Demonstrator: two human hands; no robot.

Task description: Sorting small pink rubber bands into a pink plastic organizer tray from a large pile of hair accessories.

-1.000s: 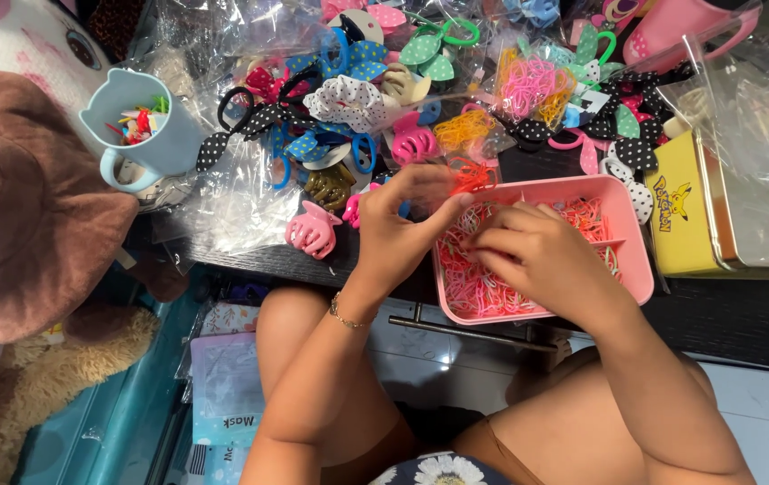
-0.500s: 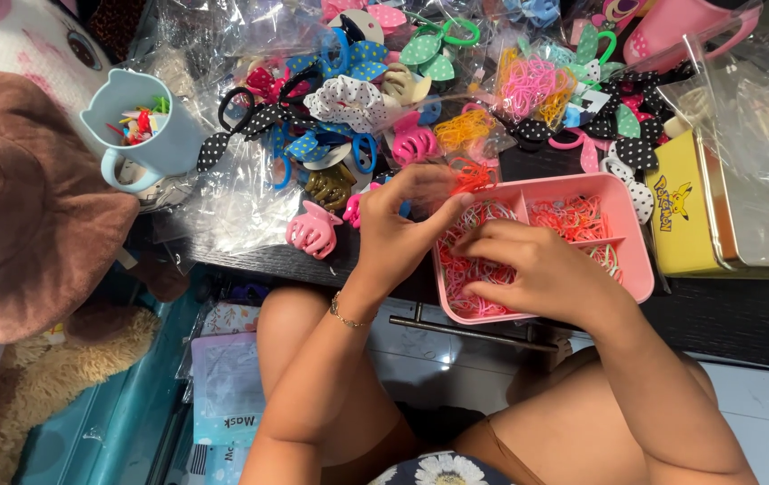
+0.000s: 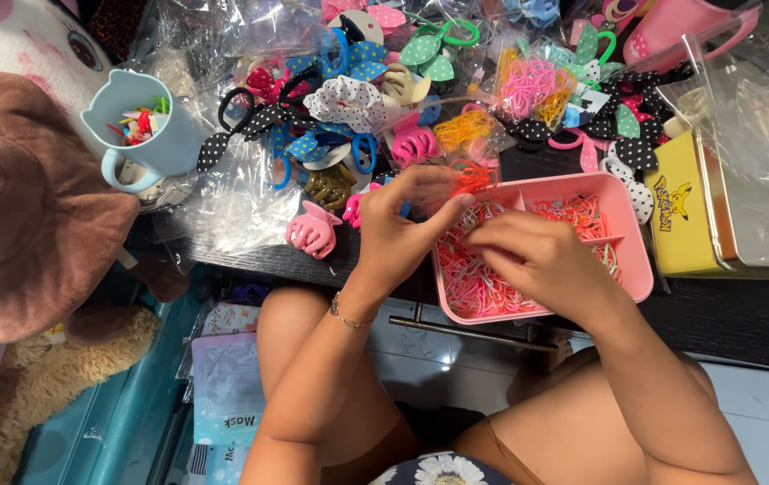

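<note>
A pink divided tray [image 3: 636, 260] full of small pink and orange elastic hair bands sits at the table's front edge. My left hand [image 3: 402, 235] is at the tray's left rim, its fingers pinched on a few orange elastic bands [image 3: 472, 176] held above the tray. My right hand [image 3: 537, 260] hovers over the tray's middle, fingertips curled toward the left hand; whether it grips any bands is hidden. A thin bracelet [image 3: 347, 314] circles my left wrist.
Bags of hair bows, claw clips [image 3: 312, 231] and elastics cover the dark table [image 3: 716, 314] behind the tray. A light blue mug [image 3: 146, 135] stands at left, a yellow tin [image 3: 685, 216] at right. A brown plush [image 3: 25, 216] lies left, a teal bin [image 3: 106, 422] below.
My right hand has slid left across the tray toward the left hand. The left hand keeps the orange bands lifted at nearly the same spot.
</note>
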